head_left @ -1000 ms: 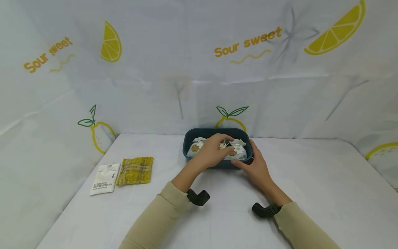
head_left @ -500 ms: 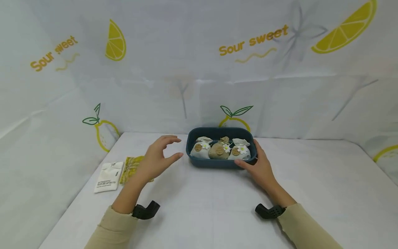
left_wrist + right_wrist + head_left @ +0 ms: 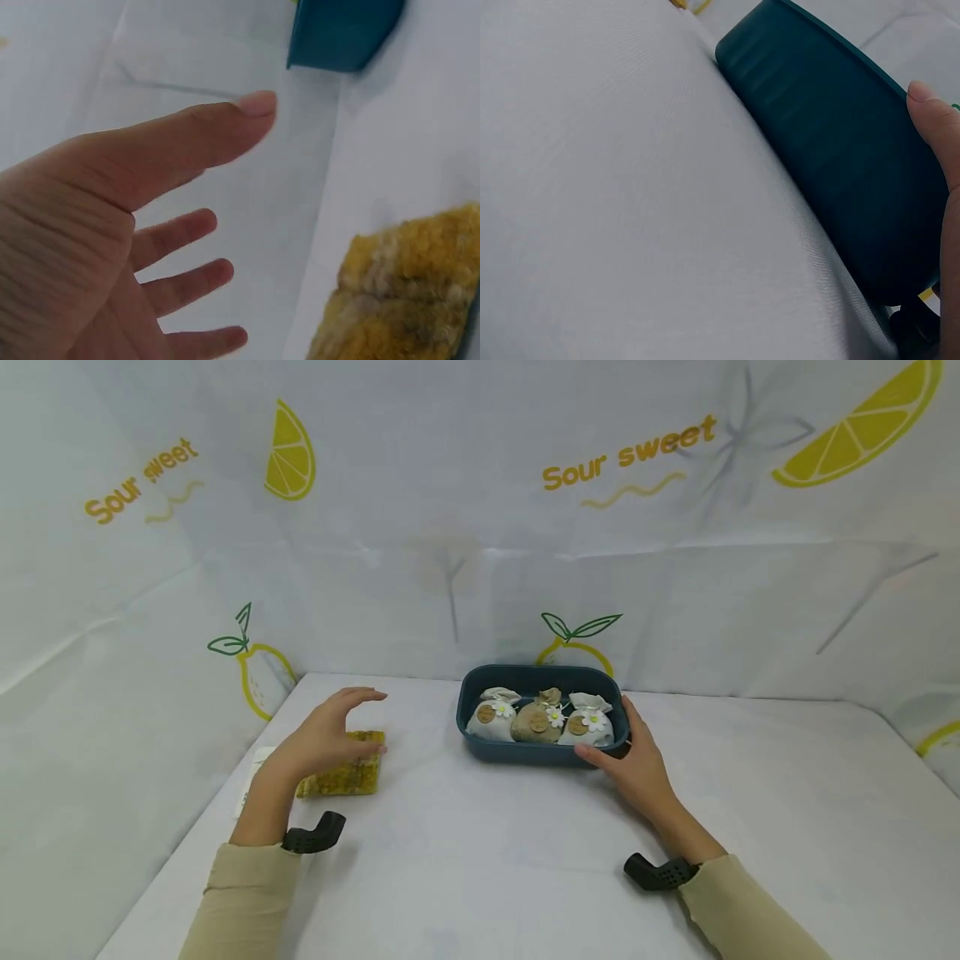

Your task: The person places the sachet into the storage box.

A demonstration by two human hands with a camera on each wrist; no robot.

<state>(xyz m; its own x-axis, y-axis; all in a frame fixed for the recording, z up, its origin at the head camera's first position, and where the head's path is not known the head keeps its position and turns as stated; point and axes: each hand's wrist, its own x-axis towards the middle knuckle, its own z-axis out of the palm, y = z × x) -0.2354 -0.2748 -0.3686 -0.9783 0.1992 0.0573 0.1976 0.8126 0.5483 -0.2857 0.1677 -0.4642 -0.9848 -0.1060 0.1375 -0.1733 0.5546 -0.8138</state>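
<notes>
A dark blue rectangular box (image 3: 525,753) stands at the back of the white table. Three small drawstring pouches with white flowers sit in it side by side: a pale one (image 3: 489,727), a tan one (image 3: 531,723) and another pale one (image 3: 588,732). My right hand (image 3: 643,777) holds the box's right end, thumb on the front rim; in the right wrist view the thumb (image 3: 934,120) lies against the box wall (image 3: 832,150). My left hand (image 3: 318,737) hovers, empty, fingers apart, over a yellow plaid fabric square (image 3: 348,778). The left wrist view shows that square (image 3: 409,285) below the hand.
A white printed packet (image 3: 260,758) lies left of the yellow square, mostly hidden by my left forearm. Behind the table hangs a white lemon-print cloth (image 3: 420,510), close to the box's back side. The table's left edge runs near the packet.
My left hand has come away from over the pouches in the box and moved left to above the yellow square. My right hand stays at the box. The view has shifted slightly.
</notes>
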